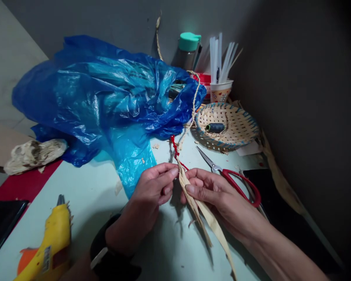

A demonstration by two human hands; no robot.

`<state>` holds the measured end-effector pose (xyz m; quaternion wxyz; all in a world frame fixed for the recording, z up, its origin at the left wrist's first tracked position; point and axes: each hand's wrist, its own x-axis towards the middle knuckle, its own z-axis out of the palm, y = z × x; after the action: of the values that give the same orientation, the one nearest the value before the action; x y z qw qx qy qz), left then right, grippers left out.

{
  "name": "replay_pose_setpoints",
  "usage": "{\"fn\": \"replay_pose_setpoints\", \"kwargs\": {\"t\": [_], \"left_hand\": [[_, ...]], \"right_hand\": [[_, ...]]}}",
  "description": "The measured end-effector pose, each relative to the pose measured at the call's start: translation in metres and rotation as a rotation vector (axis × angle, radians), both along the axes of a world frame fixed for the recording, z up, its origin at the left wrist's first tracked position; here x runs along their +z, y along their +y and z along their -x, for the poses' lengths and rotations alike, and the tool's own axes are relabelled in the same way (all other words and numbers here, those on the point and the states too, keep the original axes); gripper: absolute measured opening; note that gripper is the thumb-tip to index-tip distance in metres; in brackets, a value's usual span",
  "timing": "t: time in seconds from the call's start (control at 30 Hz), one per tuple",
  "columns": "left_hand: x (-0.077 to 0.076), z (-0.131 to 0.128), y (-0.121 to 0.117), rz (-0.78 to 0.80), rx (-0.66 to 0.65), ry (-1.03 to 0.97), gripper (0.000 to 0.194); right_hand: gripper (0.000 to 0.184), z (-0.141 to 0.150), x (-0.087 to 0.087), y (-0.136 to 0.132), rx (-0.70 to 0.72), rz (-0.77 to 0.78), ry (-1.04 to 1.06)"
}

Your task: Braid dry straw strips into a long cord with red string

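Pale dried husk strips [218, 230] run from my fingers toward the bottom right, their ends hanging loose. My right hand [209, 187] is closed on the strips, thumb on top and fingers beneath. Just left of it, my left hand [152, 185] pinches the strips' upper end, close to a red cord [174, 146]. Above my fingers this cord lies against a thin pale braid [195, 101], which leads back toward a blue plastic bag [105, 93]. Red-handled scissors [228, 175] lie partly open on the table, beyond my right hand. My fingers hide the exact join.
A yellow glue gun [57, 230] lies at the left front. At the back right stands a woven basket [247, 123] holding a dark thread spool [216, 127]. Behind it are a paper cup [219, 93] of translucent sticks and a green-lidded bottle [188, 43]. A wall rises at the right.
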<state>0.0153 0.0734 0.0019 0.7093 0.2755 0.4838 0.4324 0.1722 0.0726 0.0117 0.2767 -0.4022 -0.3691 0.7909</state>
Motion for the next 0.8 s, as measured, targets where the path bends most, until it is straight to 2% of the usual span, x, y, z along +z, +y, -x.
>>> {"fn": "replay_pose_setpoints", "kwargs": {"t": [0.17, 0.33, 0.43, 0.6, 0.8], "left_hand": [[0.000, -0.001, -0.001, -0.005, 0.031, 0.034, 0.018], [0.007, -0.005, -0.002, -0.005, 0.058, 0.147, 0.018], [0.003, -0.007, 0.000, -0.023, 0.049, 0.186, 0.021], [-0.008, -0.006, 0.004, -0.057, 0.023, 0.182, 0.024], [-0.001, 0.001, -0.002, -0.010, -0.127, 0.026, 0.019]], "right_hand": [[0.020, 0.005, 0.003, -0.001, 0.072, -0.130, -0.126], [0.023, 0.005, 0.000, -0.003, 0.045, -0.534, -0.537], [0.019, 0.003, -0.001, -0.003, 0.043, -0.687, -0.679], [0.015, 0.004, -0.002, 0.001, 0.047, -0.729, -0.685], [0.016, 0.005, -0.008, 0.003, 0.030, -0.714, -0.687]]}}
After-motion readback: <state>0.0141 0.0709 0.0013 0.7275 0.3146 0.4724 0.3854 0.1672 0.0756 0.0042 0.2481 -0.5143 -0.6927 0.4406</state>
